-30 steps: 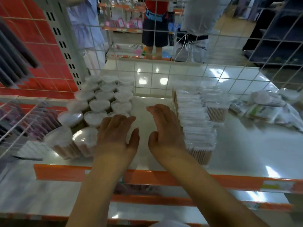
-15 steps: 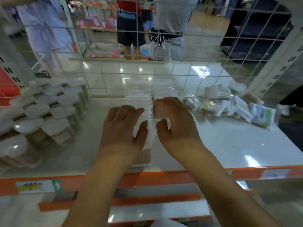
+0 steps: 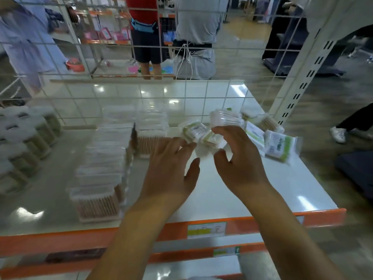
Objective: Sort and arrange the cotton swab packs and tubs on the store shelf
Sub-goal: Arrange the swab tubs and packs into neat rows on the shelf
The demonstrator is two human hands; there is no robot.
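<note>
Both hands reach out over the white shelf (image 3: 262,190). The left hand (image 3: 171,168) is open with its fingers spread, and it holds nothing. The right hand (image 3: 240,158) is half curled, and its fingertips touch the small green and white swab packs (image 3: 203,134) at 12 o'clock from it. A round clear tub (image 3: 226,118) lies on its side just behind those packs. Rows of square tubs (image 3: 105,164) stand at 9 o'clock from the left hand. Round tubs (image 3: 22,142) stand farther at 9 o'clock.
</note>
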